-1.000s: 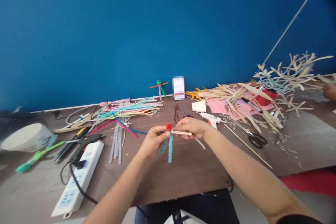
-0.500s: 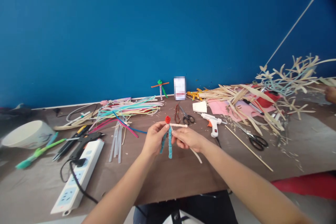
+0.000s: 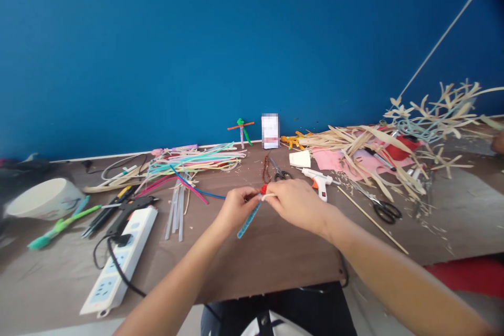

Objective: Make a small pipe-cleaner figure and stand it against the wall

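Above the brown table [image 3: 275, 257] my left hand [image 3: 236, 210] and my right hand [image 3: 299, 205] pinch a small pipe-cleaner figure [image 3: 255, 207] between them. Its red head [image 3: 263, 189] shows between my hands, and a blue twisted leg [image 3: 247, 221] hangs down-left from my left fingers. A short cream arm [image 3: 269, 196] runs into my right fingers, which hide most of it. The second blue leg seen earlier is hidden or lies behind the first; I cannot tell which.
Beyond my hands lie colored strips [image 3: 197, 160], glue sticks [image 3: 175, 210], a glue gun [image 3: 318, 181], scissors [image 3: 280, 174] and a finished figure [image 3: 241, 131]. A power strip [image 3: 122, 254] sits at left. Dry palm strips [image 3: 362, 149] pile at right, near another person's hand [image 3: 498, 143].
My hands have moved closer together and to the right, and the figure now tilts, with its blue leg slanting down-left. My right hand covers more of the figure.
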`<action>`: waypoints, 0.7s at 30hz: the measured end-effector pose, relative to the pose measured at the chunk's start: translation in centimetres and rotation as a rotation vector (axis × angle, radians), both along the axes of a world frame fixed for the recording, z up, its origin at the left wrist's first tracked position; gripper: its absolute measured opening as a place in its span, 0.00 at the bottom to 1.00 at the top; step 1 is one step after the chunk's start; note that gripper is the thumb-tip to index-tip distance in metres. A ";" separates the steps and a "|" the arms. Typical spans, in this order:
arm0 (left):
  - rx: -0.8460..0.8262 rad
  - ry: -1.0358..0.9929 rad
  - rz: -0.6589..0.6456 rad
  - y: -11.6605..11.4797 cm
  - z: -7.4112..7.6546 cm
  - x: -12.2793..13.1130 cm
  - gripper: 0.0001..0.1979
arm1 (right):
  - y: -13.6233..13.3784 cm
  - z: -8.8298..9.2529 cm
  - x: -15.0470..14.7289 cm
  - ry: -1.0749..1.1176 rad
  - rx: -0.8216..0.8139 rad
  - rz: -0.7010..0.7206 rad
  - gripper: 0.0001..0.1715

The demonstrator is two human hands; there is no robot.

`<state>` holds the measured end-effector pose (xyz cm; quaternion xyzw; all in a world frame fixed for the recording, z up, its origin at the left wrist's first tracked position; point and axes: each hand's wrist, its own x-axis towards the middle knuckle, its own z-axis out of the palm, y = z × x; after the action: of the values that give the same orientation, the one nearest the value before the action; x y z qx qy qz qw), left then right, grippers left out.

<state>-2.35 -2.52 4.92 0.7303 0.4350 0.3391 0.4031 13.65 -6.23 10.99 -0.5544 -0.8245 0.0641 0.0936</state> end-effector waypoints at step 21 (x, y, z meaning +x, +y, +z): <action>-0.107 -0.124 -0.135 -1.6 0.8 -0.9 0.08 | 4.7 -3.0 2.2 0.758 -0.753 0.088 0.13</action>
<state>-3.23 -4.15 5.72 0.7131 0.3763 0.3320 0.4895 15.90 -1.49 8.00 -0.4525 -0.6752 0.5552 0.1767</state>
